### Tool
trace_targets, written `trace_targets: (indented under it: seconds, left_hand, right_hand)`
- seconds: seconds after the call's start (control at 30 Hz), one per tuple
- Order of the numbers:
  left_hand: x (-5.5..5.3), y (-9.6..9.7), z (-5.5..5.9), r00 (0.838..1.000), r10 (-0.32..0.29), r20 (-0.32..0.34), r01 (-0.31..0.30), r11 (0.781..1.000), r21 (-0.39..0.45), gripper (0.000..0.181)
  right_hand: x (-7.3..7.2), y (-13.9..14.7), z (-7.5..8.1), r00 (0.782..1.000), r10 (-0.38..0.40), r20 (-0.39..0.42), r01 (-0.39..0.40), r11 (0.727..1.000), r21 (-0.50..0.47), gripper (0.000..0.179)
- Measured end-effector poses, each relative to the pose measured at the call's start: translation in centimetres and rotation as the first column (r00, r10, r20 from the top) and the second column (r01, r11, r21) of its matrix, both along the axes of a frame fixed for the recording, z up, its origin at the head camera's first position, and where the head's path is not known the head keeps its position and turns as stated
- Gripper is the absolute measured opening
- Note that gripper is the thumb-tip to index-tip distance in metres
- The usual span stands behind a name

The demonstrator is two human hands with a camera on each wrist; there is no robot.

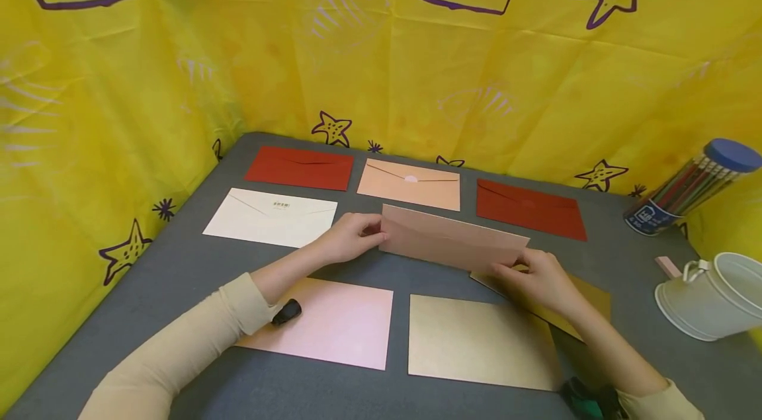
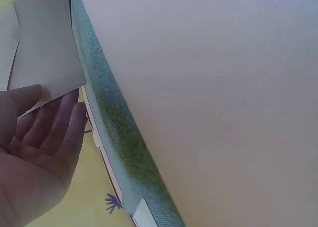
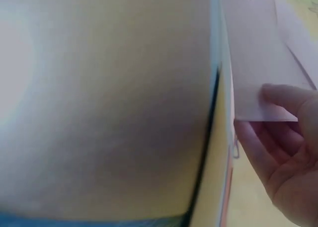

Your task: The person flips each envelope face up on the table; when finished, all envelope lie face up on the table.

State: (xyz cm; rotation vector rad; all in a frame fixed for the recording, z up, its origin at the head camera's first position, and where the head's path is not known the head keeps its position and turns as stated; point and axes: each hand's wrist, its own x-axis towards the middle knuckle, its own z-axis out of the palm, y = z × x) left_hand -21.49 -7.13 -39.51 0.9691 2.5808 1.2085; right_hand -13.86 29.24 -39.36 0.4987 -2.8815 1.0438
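Observation:
Both hands hold a dusty-pink envelope by its two short ends, tilted up over the middle of the table. My left hand pinches the left end; in the left wrist view the thumb lies on the near face and the fingers behind. At the lower right corner, my right hand pinches the other end, thumb on the face in the right wrist view. A gold-brown envelope lies partly under my right hand and forearm. Below the held one are a pale pink envelope and a beige envelope.
Along the back lie a red envelope, a peach envelope and another red envelope. A white envelope lies at left. Right side: a pencil tub, a pink block and a white metal pot. Yellow cloth walls the table.

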Motion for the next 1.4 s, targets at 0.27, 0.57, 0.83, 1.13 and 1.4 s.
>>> trace_targets:
  seconds: [0.27,0.57,0.83,1.13,1.4]
  left_hand:
    - [0.2,-1.3,0.1,0.944,0.184,0.273,-0.215,0.973,0.089,0.029]
    - [-0.1,-3.3,0.3,0.916,0.355,0.186,-0.354,0.934,-0.043,0.056]
    - [0.0,-4.1,0.2,0.912,0.366,0.183,-0.345,0.928,-0.137,0.059]
    - [0.1,-4.1,0.0,0.921,0.364,0.139,-0.339,0.924,-0.173,0.057]
    - [0.4,-3.8,0.2,0.933,0.349,0.084,-0.326,0.922,-0.207,0.061]
  right_hand:
    - [-1.3,-1.9,1.4,0.967,-0.029,0.254,0.067,0.988,-0.142,0.052]
    - [-3.5,-4.8,0.5,0.936,-0.038,0.350,0.087,0.988,-0.125,0.072]
    - [-4.4,-6.2,-0.5,0.930,-0.058,0.364,0.074,0.997,-0.030,0.087]
    - [-4.8,-6.7,-0.8,0.950,-0.053,0.307,0.040,0.998,0.048,0.079]
    - [-5.0,-7.0,-0.9,0.953,-0.055,0.298,0.036,0.997,0.070,0.076]
